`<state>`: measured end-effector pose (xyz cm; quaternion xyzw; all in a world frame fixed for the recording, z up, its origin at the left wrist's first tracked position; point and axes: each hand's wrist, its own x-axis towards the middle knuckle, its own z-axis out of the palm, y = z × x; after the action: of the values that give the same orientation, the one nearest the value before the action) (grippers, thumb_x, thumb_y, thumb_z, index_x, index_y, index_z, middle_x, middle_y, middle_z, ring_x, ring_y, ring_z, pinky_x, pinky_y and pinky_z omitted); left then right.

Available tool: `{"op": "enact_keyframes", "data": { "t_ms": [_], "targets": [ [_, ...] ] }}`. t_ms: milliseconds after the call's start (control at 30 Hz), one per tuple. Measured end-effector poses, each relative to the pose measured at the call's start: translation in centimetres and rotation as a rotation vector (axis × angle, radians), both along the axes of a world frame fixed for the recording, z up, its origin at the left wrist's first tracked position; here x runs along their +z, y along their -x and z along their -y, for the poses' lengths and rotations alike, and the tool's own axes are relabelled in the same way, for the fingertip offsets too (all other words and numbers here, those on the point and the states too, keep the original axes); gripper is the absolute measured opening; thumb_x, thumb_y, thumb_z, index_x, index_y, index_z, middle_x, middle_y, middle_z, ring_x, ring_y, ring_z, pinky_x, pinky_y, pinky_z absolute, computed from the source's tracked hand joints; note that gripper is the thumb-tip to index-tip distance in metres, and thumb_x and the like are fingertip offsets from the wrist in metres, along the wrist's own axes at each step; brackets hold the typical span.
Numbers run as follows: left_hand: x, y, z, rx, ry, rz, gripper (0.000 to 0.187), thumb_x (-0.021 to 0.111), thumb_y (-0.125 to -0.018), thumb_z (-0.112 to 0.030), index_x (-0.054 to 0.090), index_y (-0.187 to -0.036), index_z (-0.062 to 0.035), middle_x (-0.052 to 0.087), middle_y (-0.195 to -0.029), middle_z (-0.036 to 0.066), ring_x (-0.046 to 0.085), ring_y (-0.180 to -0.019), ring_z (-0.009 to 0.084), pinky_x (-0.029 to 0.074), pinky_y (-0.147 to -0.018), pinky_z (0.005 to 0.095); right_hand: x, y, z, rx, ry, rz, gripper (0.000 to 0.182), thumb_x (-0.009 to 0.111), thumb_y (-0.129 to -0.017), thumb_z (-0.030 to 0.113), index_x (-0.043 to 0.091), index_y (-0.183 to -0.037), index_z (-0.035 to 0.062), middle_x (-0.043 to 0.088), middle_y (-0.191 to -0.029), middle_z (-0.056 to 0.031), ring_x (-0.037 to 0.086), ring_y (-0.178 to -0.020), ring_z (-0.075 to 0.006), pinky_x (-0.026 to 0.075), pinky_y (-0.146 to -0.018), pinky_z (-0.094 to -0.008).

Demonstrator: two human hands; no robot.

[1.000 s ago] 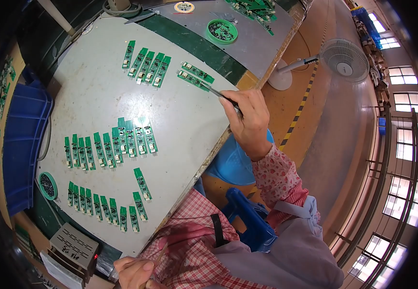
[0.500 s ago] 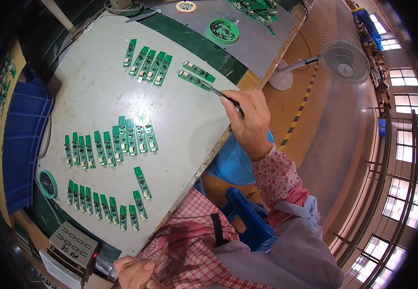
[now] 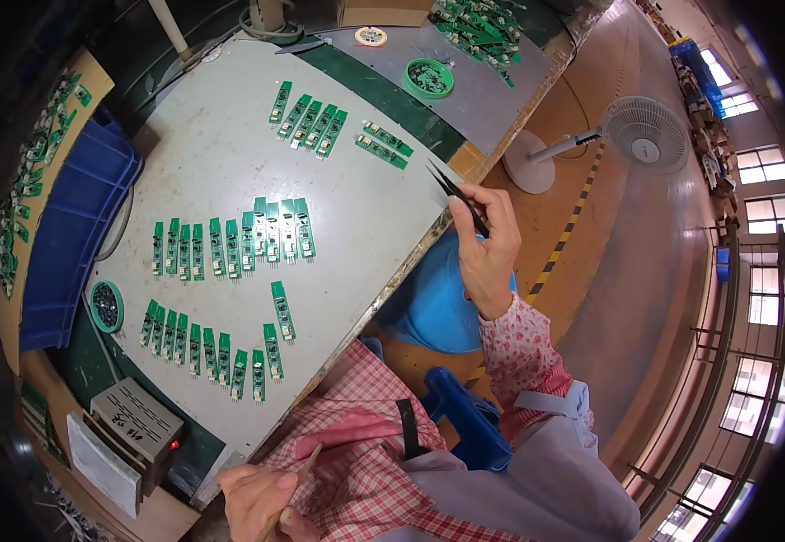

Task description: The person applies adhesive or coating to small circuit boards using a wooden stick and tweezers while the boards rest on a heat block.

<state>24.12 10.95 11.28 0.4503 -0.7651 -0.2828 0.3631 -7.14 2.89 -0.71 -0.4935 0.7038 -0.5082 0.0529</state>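
Observation:
My right hand (image 3: 490,257) is closed around dark tweezers (image 3: 466,206), whose two tips are apart above the table's right edge. Nothing shows between the tips. Just left of them lie two green circuit boards (image 3: 381,151), apart from an upper group of boards (image 3: 318,132). Down at the bottom edge, my left hand (image 3: 258,501) is closed on a thin brownish stick-like tool (image 3: 307,464), partly hidden by the fingers. More narrow green boards are laid out in a middle row (image 3: 217,248) and a lower row (image 3: 195,350) on the grey tabletop (image 3: 356,235).
A green dish of small parts (image 3: 107,305) sits at left, another green dish (image 3: 428,79) at the back. Beside the table are a blue bin (image 3: 76,235), a metal box with a red light (image 3: 135,415), a blue bucket (image 3: 433,303) and a fan (image 3: 643,135).
My right hand has drawn the tweezers back from the nearer of the two separate boards, and their tips have parted. My left hand and its stick-like tool show more. The whole view has shifted.

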Motion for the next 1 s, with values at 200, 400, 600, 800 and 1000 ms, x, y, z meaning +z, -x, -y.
{"op": "enact_keyframes", "data": {
  "t_ms": [200,400,600,800,1000],
  "targets": [
    [-0.7,-0.7,-1.7,0.044,0.108,-0.013,0.028,0.042,-0.103,-0.020,0.059,-0.101,0.0024,0.061,-0.079,0.012,0.055,-0.070,0.0225,0.046,-0.066,0.0351,0.3,-1.4,-3.4,0.106,-0.099,0.419,0.019,0.057,-0.098,0.015,0.056,-0.109,0.0003,0.065,-0.093,-0.0063,0.056,-0.082,-0.0104,0.047,-0.072,-0.0253],
    [-2.2,-2.4,-3.3,0.085,0.095,-0.106,0.018,0.051,-0.096,-0.011,0.061,-0.105,0.0018,0.065,-0.080,0.011,0.058,-0.070,0.0234,0.045,-0.068,0.0368,0.7,-4.0,-5.8,0.296,-0.257,0.600,0.020,0.047,-0.102,0.017,0.048,-0.114,0.0015,0.062,-0.089,-0.0041,0.048,-0.072,-0.0065,0.043,-0.067,-0.0219],
    [-4.2,-2.9,-4.7,0.176,-0.024,-0.234,0.016,0.057,-0.090,-0.002,0.065,-0.102,0.0027,0.066,-0.084,0.013,0.060,-0.071,0.0242,0.046,-0.069,0.0353,0.0,-6.6,-6.7,0.400,-0.368,0.442,0.017,0.054,-0.097,0.014,0.052,-0.109,0.0020,0.059,-0.083,-0.0013,0.047,-0.070,-0.0059,0.040,-0.063,-0.0217],
    [-5.4,-3.4,-5.5,0.148,-0.037,-0.189,0.020,0.045,-0.098,-0.003,0.061,-0.106,0.0065,0.061,-0.091,0.013,0.059,-0.079,0.0182,0.049,-0.068,0.0278,2.2,-8.9,-2.9,0.574,-0.361,-0.028,0.025,0.064,-0.084,0.008,0.060,-0.109,0.0085,0.058,-0.065,-0.0063,0.054,-0.056,-0.0124,0.043,-0.055,-0.0268],
    [-5.6,-3.7,-6.2,0.213,-0.019,-0.209,0.016,0.053,-0.092,0.000,0.064,-0.103,0.0040,0.065,-0.089,0.013,0.060,-0.076,0.0228,0.047,-0.068,0.0319,2.8,-10.3,2.4,0.875,-0.358,-0.487,0.043,0.059,-0.079,0.014,0.057,-0.121,0.0218,0.056,-0.057,-0.0117,0.060,-0.055,-0.0314,0.047,-0.055,-0.0415]
  ]
}}
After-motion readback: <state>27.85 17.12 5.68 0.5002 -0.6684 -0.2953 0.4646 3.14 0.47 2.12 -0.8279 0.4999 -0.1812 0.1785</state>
